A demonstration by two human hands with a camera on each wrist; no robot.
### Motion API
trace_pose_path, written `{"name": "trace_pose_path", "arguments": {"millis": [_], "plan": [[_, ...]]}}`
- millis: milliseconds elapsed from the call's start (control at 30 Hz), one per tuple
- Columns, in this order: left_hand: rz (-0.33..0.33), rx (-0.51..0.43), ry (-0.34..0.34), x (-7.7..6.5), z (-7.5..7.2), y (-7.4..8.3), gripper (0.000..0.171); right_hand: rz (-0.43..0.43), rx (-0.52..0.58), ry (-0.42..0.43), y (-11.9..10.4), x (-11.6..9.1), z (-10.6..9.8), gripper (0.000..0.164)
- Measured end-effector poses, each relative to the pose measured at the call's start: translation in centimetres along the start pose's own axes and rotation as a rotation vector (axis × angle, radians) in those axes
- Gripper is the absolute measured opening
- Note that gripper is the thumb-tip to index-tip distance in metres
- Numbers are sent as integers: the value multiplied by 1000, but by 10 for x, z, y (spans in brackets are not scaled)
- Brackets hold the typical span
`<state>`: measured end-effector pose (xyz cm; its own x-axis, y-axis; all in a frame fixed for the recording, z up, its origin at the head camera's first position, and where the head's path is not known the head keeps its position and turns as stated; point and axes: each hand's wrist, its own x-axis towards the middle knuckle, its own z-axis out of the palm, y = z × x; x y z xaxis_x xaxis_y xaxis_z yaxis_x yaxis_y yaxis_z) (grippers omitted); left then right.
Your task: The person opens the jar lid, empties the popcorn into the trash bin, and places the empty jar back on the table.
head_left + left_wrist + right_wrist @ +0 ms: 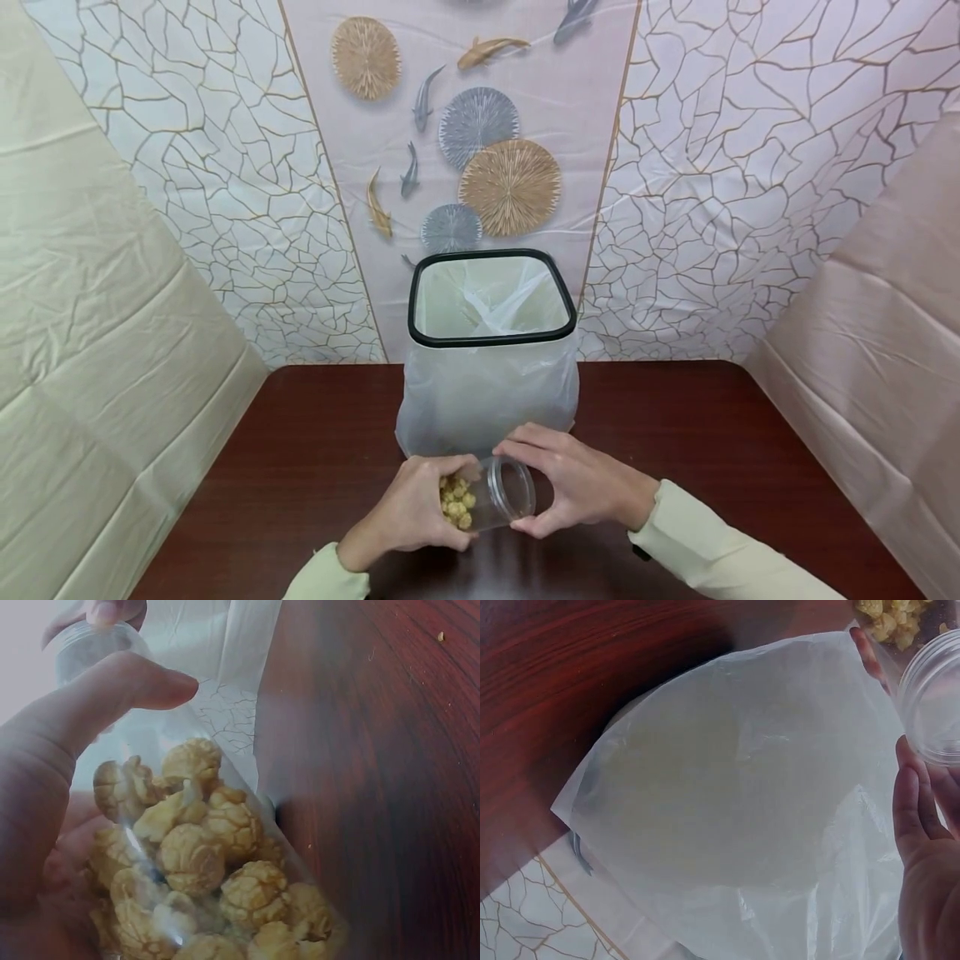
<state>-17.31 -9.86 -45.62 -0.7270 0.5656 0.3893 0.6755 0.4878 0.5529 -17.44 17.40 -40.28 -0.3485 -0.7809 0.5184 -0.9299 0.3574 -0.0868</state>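
Observation:
A clear plastic jar (483, 493) of caramel popcorn (191, 855) lies tilted on its side, held low over the near part of the table. My left hand (420, 504) grips the jar's body, thumb along one side and fingers round the other. The popcorn sits toward the bottom end, inside that grip. Thumb and fingers of my right hand (577, 477) pinch the rim of the clear round lid (937, 701) at the jar's other end. Whether the lid is loose cannot be made out.
Just beyond my hands stands a bin (491, 341) with a black rim and a white plastic liner (735, 772). Small crumbs (441, 636) lie on the dark red-brown table (315, 442). Patterned cloth (667, 208) hangs behind, and beige cloth (97, 333) flanks the table.

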Motion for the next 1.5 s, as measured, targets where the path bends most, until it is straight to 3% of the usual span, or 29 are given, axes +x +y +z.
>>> {"name": "trace_pose_path", "arguments": {"millis": [200, 400, 533, 667, 800, 967, 1100, 1267, 1500], "plan": [[-21, -33, -65, 0, 2, -2, 81, -72, -44, 5, -1, -3, 1, 76], [-39, -199, -192, -1, 0, -7, 75, -206, -71, -9, -5, -3, 1, 77], [-48, -242, -223, -2, 0, -9, 71, -214, -96, -43, -7, -5, -3, 86], [-46, -204, -197, -1, 3, -6, 68, -141, -94, -60, -6, -13, -6, 98], [-53, -156, -165, 3, 7, -2, 71, 14, -40, -57, -5, -20, -8, 100], [-53, -93, -109, 7, 9, 4, 62, 259, 109, -47, -2, -24, -11, 84], [-52, -48, -56, 8, 10, 5, 62, 388, 169, -55, 0, -23, -12, 68], [-60, -23, -43, 9, 11, 6, 62, 481, 197, -58, -2, -21, -13, 57], [-67, -10, -43, 10, 13, 10, 61, 496, 202, -64, -4, -19, -13, 52]]}}
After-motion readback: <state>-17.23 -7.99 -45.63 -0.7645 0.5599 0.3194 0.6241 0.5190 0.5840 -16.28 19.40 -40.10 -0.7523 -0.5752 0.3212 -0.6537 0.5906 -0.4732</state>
